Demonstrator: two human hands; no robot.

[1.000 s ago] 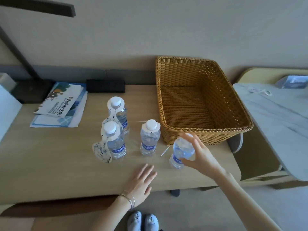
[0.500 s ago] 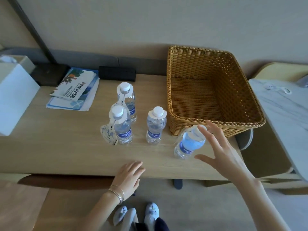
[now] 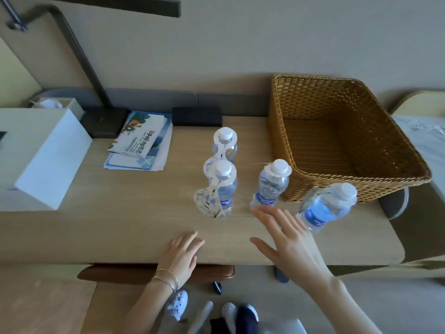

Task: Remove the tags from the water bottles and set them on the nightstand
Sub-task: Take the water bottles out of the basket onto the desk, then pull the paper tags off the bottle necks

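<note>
head view, looking down on a pale wooden desk [image 3: 96,225]. four clear plastic water bottles with white caps stand on it. rear bottle [image 3: 225,147] and the near-left bottle [image 3: 222,189] in front of it each wear a white printed paper tag; the near-left one's long tag [image 3: 207,203] hangs down its left side to the desk. middle bottle [image 3: 271,186] has a white collar tag at its neck. rightmost bottle [image 3: 325,208] stands just in front of the brown woven wicker basket [image 3: 301,177], which looks empty.

right hand [image 3: 289,239] hovers open, fingers spread, between middle and rightmost bottles, fingertips near the middle bottle's base, gripping nothing. left hand [image 3: 183,254] rests flat and open on the desk's near edge, thin bangles at the wrist. hands well apart.

far left: white box [image 3: 41,160]; printed brochures [image 3: 139,141] beside it; small black box [image 3: 197,116] at the wall.
</note>
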